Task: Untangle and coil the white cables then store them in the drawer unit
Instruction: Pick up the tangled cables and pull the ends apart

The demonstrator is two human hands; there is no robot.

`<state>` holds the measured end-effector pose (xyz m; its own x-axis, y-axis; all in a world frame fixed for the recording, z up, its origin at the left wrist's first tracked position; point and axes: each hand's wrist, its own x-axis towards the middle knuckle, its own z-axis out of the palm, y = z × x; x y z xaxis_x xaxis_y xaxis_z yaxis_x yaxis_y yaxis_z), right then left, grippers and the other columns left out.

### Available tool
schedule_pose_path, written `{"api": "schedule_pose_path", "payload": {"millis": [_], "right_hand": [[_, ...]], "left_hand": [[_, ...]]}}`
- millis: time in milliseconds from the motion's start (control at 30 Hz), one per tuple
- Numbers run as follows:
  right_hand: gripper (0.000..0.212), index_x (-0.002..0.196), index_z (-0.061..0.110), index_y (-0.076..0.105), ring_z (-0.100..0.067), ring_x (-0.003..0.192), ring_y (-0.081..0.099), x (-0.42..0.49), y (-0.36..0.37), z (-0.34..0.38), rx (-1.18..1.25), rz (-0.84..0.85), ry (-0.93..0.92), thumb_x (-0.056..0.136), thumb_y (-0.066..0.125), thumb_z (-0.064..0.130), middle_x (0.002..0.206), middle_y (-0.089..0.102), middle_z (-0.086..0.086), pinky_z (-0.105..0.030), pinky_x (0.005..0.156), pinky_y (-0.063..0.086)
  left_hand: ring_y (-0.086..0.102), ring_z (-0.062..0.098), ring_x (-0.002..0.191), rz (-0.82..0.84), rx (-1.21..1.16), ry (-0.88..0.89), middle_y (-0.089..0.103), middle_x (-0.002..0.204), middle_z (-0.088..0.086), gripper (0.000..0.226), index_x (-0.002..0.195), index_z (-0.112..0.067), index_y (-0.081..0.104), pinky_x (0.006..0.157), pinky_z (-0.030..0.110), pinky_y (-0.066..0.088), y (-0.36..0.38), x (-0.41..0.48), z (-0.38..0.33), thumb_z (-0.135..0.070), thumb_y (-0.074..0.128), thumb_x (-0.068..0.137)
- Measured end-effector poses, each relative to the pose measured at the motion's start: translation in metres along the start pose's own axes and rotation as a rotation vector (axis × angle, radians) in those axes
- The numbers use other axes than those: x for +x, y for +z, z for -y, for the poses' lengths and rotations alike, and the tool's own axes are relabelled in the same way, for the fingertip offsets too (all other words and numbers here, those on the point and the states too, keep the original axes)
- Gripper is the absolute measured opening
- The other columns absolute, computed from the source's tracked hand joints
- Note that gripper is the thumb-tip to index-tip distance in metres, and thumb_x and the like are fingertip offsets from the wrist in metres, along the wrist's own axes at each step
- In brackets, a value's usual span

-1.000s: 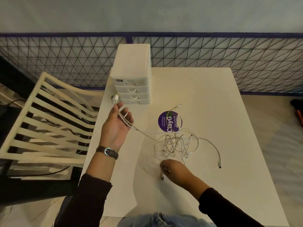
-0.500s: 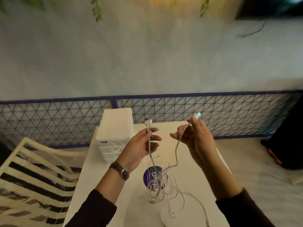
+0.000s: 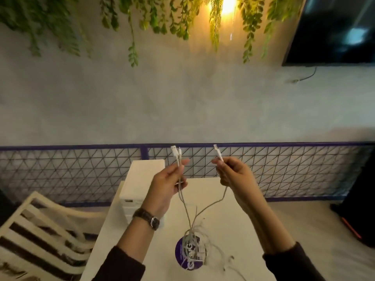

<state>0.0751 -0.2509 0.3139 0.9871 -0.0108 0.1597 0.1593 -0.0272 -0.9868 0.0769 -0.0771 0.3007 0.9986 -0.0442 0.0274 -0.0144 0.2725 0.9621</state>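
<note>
My left hand (image 3: 166,185) is raised above the table and grips two white cable ends, whose plugs (image 3: 175,152) stick up above the fingers. My right hand (image 3: 233,175) pinches a third white plug (image 3: 218,153) at the same height. From both hands the cables run down into a tangled white bundle (image 3: 195,240) that hangs over the white table (image 3: 233,230). The white drawer unit (image 3: 142,183) stands at the table's far left, partly hidden behind my left forearm.
A purple round sticker (image 3: 182,254) lies on the table under the tangle. A cream slatted chair (image 3: 40,230) stands to the left. A blue wire-mesh fence (image 3: 284,169) runs behind the table. A dark object (image 3: 357,216) sits on the floor at the right.
Both hands lifted from the table with cable ends, pulling the tangle up. My right hand picked up a plug. The camera tilted upward toward the wall.
</note>
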Motion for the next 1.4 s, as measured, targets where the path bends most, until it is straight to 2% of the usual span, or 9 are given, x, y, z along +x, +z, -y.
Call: {"api": "schedule_pose_path", "payload": {"millis": [433,600,700,800,967,1067,1233,1333,1400], "right_hand": [[0.033,0.104,0.001,0.061,-0.017,0.072,0.052,-0.029,0.043,-0.030,0.531,0.111,0.173,0.090,0.050,0.029,0.084,0.058,-0.010,-0.027,0.064,0.043],[0.031,0.096,0.011,0.066,-0.020,0.081,0.056,-0.043,0.047,-0.045,0.359,0.130,0.204,0.088,0.053,0.038,0.092,0.063,-0.011,-0.038,0.077,0.043],[0.032,0.105,0.017,0.066,-0.015,0.099,0.059,-0.049,0.044,-0.049,0.270,0.176,0.184,0.087,0.053,0.040,0.101,0.067,-0.001,-0.042,0.100,0.039],[0.036,0.123,0.009,0.057,-0.018,0.117,0.055,-0.048,0.041,-0.055,0.258,0.311,0.175,0.096,0.044,0.028,0.118,0.063,0.000,-0.046,0.106,0.039],[0.031,0.099,0.008,0.065,-0.018,0.102,0.059,-0.050,0.031,-0.053,0.244,0.327,0.191,0.099,0.037,0.023,0.121,0.064,-0.005,-0.029,0.082,0.047],[0.033,0.092,0.013,0.069,-0.026,0.090,0.059,-0.049,0.024,-0.055,0.360,0.314,0.178,0.097,0.039,0.026,0.113,0.066,-0.008,-0.035,0.071,0.043],[0.027,0.091,0.011,0.063,-0.019,0.102,0.067,-0.044,0.006,-0.050,0.652,0.168,0.266,0.097,0.038,0.020,0.091,0.074,-0.002,-0.039,0.100,0.043],[0.027,0.097,0.007,0.061,-0.010,0.064,0.065,-0.046,0.005,-0.052,0.788,0.120,0.296,0.098,0.037,0.019,0.071,0.068,0.000,-0.030,0.079,0.056],[0.026,0.099,0.008,0.058,-0.003,0.047,0.045,-0.047,0.004,-0.054,0.781,0.077,0.274,0.099,0.035,0.020,0.057,0.052,0.005,-0.020,0.057,0.049]], "left_hand": [[0.071,0.015,0.064,-0.111,0.183,0.098,0.073,0.067,-0.001,0.014,0.081,-0.014,0.072,0.062,0.022,0.057,0.019,-0.028,0.021,-0.002,0.073,0.074],[0.067,0.007,0.059,-0.071,0.281,0.002,0.071,0.068,-0.001,0.014,0.077,-0.015,0.070,0.060,0.020,0.056,0.009,-0.035,0.031,-0.001,0.072,0.076],[0.067,0.002,0.062,0.024,0.328,-0.027,0.070,0.079,-0.001,0.019,0.092,-0.014,0.070,0.061,0.023,0.058,0.003,-0.038,0.031,0.001,0.066,0.080],[0.066,0.002,0.059,0.092,0.370,-0.056,0.068,0.077,0.000,0.027,0.103,-0.010,0.067,0.063,0.025,0.059,0.001,-0.038,0.035,0.008,0.056,0.085],[0.060,-0.002,0.058,0.198,0.472,-0.057,0.063,0.075,0.002,0.022,0.110,-0.008,0.066,0.064,0.019,0.055,-0.002,-0.037,0.048,-0.008,0.061,0.088],[0.057,0.001,0.065,0.311,0.467,-0.041,0.062,0.077,0.002,0.018,0.107,-0.010,0.065,0.066,0.014,0.050,0.003,-0.037,0.053,-0.012,0.054,0.093],[0.051,0.001,0.056,0.455,0.376,-0.118,0.055,0.055,-0.011,0.028,0.075,-0.016,0.059,0.065,0.014,0.045,0.003,-0.042,0.076,-0.017,0.042,0.098],[0.052,0.001,0.056,0.459,0.346,-0.123,0.057,0.056,-0.012,0.029,0.075,-0.015,0.057,0.064,0.012,0.046,0.005,-0.042,0.084,-0.016,0.042,0.099],[0.059,0.001,0.065,0.504,0.366,-0.147,0.062,0.067,-0.011,0.023,0.079,-0.016,0.059,0.072,0.014,0.048,0.004,-0.043,0.090,-0.013,0.045,0.097]]}}
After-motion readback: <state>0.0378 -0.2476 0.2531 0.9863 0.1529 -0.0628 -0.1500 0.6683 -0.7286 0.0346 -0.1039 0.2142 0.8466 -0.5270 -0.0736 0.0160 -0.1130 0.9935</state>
